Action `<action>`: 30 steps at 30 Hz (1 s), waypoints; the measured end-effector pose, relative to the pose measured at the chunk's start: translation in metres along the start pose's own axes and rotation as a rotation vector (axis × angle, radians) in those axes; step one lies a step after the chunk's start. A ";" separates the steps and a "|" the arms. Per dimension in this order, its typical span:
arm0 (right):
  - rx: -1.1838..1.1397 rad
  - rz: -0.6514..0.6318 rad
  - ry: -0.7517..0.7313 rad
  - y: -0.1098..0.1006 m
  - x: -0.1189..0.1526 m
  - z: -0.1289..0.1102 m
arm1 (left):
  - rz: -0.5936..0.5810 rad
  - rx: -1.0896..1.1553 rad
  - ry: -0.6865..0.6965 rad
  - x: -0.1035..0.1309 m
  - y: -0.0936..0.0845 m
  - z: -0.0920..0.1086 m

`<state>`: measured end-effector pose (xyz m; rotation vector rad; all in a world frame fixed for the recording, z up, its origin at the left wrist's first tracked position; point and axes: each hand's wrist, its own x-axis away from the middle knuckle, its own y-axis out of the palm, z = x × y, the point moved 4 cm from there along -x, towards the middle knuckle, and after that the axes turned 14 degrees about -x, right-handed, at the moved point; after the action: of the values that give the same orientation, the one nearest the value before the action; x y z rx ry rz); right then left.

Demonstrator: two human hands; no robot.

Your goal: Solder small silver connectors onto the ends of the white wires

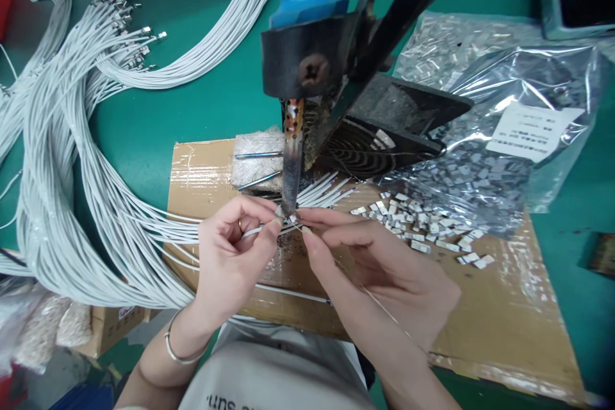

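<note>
My left hand (237, 250) is closed in a pinch on a white cable (252, 231), near its end. A tiny metal connector (291, 219) shows at the fingertips, just under the tip of a blue-handled soldering iron (292, 170) that points straight down from a clamp. Between the thumb and fingers of my right hand (379, 262) is a thin solder wire (382, 306); its front end reaches the iron's tip, and the rest trails back over the wrist. Whether tip, connector and solder touch is too small to tell.
Cardboard (490, 307) covers part of the green table (192, 109). Loose metal connectors (408, 218) lie right, beside a clear bag (504, 160) of more. Big bundles of white cables (57, 205) fill the left. A black fan (369, 147) and a wire-marked pad (254, 160) sit behind the iron.
</note>
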<state>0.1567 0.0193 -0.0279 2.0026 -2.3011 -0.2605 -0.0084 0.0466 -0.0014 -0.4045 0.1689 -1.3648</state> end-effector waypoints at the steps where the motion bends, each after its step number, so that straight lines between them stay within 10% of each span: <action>1: 0.000 0.002 -0.002 0.000 0.000 0.000 | 0.001 -0.004 -0.001 0.000 0.000 0.000; 30: -0.057 -0.001 -0.014 0.002 -0.002 -0.001 | -0.018 -0.008 0.013 0.001 -0.003 -0.005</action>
<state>0.1555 0.0212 -0.0263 1.9818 -2.2739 -0.3370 -0.0127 0.0442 -0.0052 -0.4052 0.1816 -1.3855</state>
